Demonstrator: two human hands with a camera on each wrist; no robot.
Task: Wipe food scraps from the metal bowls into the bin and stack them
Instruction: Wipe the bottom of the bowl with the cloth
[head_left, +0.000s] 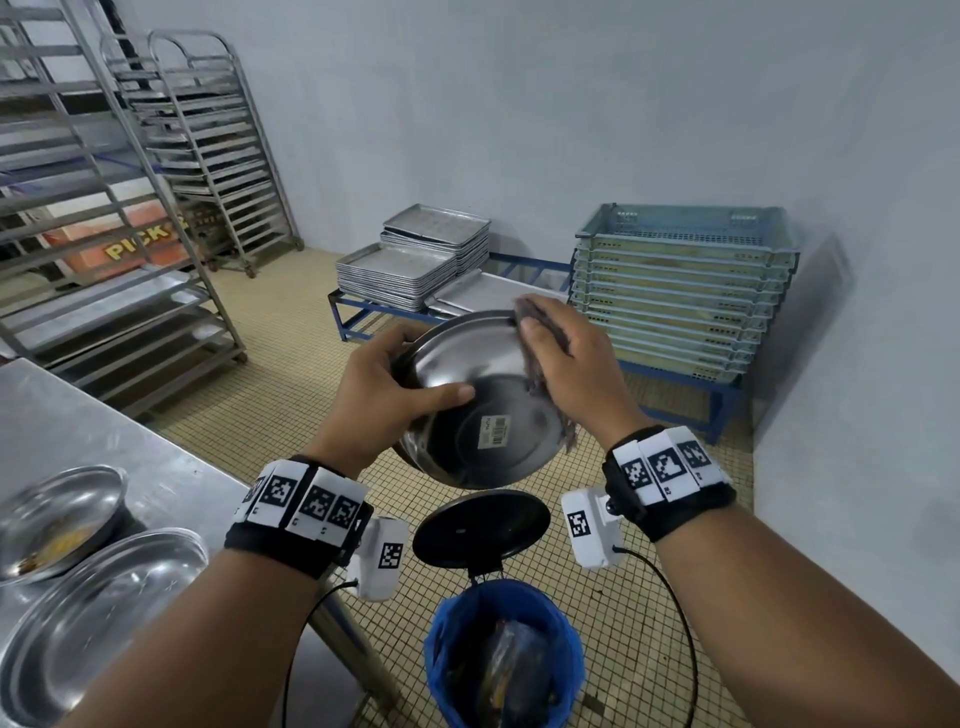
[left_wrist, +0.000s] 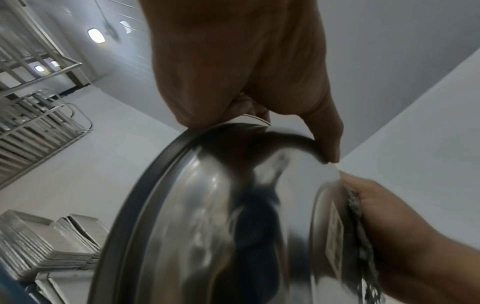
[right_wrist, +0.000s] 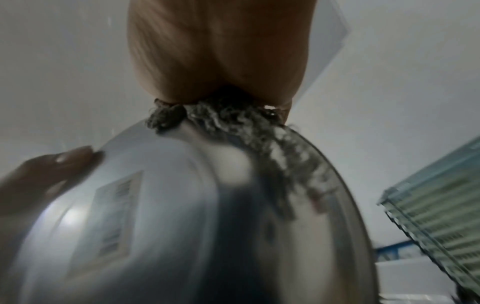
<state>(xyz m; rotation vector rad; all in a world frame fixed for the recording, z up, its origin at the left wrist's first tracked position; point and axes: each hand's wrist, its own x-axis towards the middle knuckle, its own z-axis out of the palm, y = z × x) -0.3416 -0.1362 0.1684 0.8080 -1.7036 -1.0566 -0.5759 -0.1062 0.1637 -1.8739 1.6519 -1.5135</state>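
A steel table (head_left: 93, 431) is sitting at the left on a floor (head_left: 291, 415) of small yellowish tiles, with pale walls, tall metal racks (head_left: 104, 208), stacked flat trays (head_left: 415, 260) and a pile of greenish crates (head_left: 680, 291) along the back. Two shallow, shiny metal bowls are lying on the table: the far bowl (head_left: 62, 514) is holding yellow-brown scraps, and the near bowl (head_left: 98, 613) is sitting just beside it. Below the hands a bin (head_left: 504, 654) lined with a blue bag is standing open, its round black lid (head_left: 480, 525) tipped up behind it.

The held bowl (head_left: 478, 410) is hanging tilted above the bin, its rounded underside with a barcode sticker (head_left: 493, 431) facing the camera. The left hand (head_left: 384, 395) is gripping its left rim, thumb lying across the underside. The right hand (head_left: 566, 364) is clutching a fuzzy grey cloth (head_left: 540, 374), pressing it over the bowl's upper right rim.
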